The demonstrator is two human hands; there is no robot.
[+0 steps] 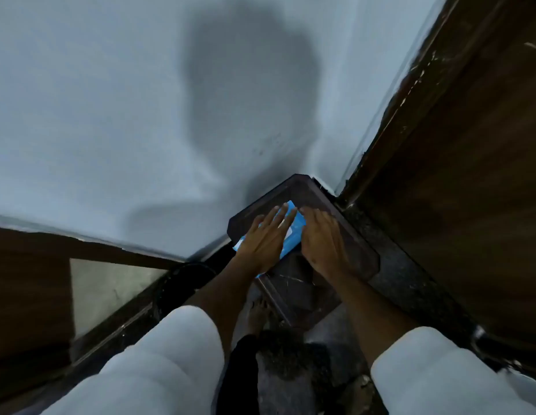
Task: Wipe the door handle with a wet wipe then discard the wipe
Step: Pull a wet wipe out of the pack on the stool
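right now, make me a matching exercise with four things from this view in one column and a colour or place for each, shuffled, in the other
Things:
1. flat plastic wet wipe pack
2. left hand
3. right hand
4. dark wooden door

Descriptions:
A. standing at the right edge of the view
B. bright blue, lying on the small dark table
C. laid flat on top of the pack
D. resting on the table beside the pack's right edge

Pairs: 1-B, 2-C, 3-D, 4-A

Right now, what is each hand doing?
Left hand: open, flat on the blue wipes pack, not gripping.
Right hand: open, fingers flat beside the pack on the dark stand, holding nothing.
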